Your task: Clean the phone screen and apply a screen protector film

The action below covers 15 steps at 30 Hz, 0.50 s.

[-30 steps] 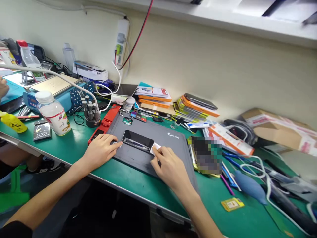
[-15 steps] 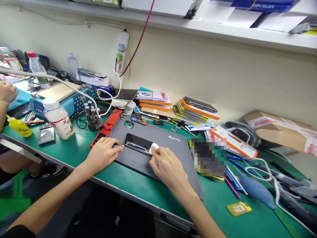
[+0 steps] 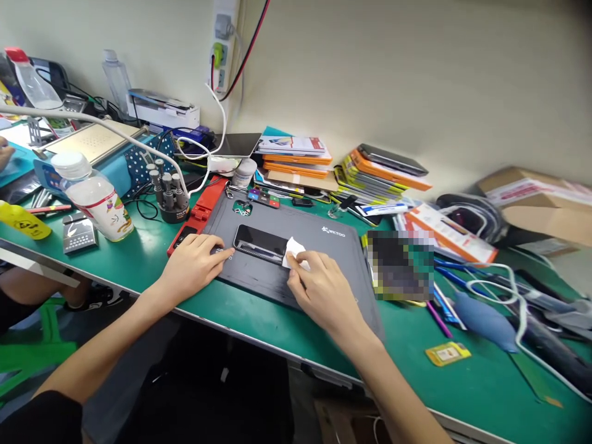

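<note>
A smartphone (image 3: 259, 239) with a dark, shiny face lies flat on the grey work mat (image 3: 319, 246). At its left end rests my left hand (image 3: 197, 262), fingers stretched out and the index tip by the phone's near corner; it holds nothing. My right hand (image 3: 326, 283) pinches a crumpled white wipe (image 3: 295, 250) between thumb and fingers. The wipe sits against the phone's right end and covers that edge. Beside my left hand, a red tool (image 3: 200, 213) lies along the mat's left edge, partly hidden by the fingers.
Left of the mat stand a screwdriver holder (image 3: 173, 209) and a clear bottle with a white cap (image 3: 99, 200). Stacked orange boxes (image 3: 296, 166) line the wall. On the right lie a blue air blower (image 3: 485, 324), pens, cables and a yellow packet (image 3: 448, 353). Another person's hand (image 3: 4, 153) shows far left.
The view has tilted down. My right hand still grips the wipe at the phone's right end, where more of the wipe now shows. My left hand stays by the phone's left end.
</note>
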Each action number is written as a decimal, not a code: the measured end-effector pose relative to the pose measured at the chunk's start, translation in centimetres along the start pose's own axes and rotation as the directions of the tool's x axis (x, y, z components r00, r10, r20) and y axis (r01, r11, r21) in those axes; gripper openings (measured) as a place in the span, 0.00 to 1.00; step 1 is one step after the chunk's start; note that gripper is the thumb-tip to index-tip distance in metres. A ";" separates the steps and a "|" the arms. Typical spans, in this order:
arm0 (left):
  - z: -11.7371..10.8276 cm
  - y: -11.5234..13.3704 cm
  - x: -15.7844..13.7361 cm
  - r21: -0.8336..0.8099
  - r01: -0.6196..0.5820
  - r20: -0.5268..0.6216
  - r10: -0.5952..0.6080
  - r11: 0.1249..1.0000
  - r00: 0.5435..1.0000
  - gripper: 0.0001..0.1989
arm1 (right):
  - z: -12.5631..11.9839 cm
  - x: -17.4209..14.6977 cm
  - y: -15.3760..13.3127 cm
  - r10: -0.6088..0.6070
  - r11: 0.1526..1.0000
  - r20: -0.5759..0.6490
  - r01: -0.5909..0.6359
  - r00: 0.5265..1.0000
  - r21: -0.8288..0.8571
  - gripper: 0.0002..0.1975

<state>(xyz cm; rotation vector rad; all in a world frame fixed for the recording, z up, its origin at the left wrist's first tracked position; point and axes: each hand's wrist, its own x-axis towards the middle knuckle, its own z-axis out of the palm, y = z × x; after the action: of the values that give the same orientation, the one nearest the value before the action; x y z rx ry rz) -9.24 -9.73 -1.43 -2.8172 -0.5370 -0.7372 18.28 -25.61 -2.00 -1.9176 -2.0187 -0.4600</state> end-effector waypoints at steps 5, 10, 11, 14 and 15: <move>-0.1 -0.2 0.0 -0.007 0.006 -0.005 -0.006 1.000 1.000 0.15 | 1.4 2.8 1.1 0.039 0.999 0.002 -0.039 0.999 -0.002 0.21; 0.0 -0.1 0.0 -0.007 0.004 -0.007 -0.004 1.000 1.000 0.15 | 0.7 1.5 0.0 -0.003 1.000 0.006 0.003 1.000 -0.026 0.21; 0.0 -0.1 0.0 -0.010 0.005 -0.004 -0.005 1.000 1.000 0.15 | 0.5 1.1 -0.2 -0.016 1.000 0.007 0.016 1.000 -0.026 0.21; 0.1 0.0 -0.1 -0.020 0.012 0.005 -0.012 1.000 1.000 0.15 | 0.4 1.3 0.3 -0.017 1.000 0.010 0.017 1.000 -0.026 0.21; 0.1 -0.1 -0.1 -0.022 0.013 0.005 -0.013 1.000 1.000 0.15 | 0.6 1.8 0.6 -0.005 1.000 0.012 0.006 1.000 -0.025 0.21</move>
<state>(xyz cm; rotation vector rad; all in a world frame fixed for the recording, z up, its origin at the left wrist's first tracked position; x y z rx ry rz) -9.27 -9.66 -1.58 -2.8394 -0.5523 -0.7431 18.80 -23.73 -1.77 -1.9343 -2.0355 -0.4788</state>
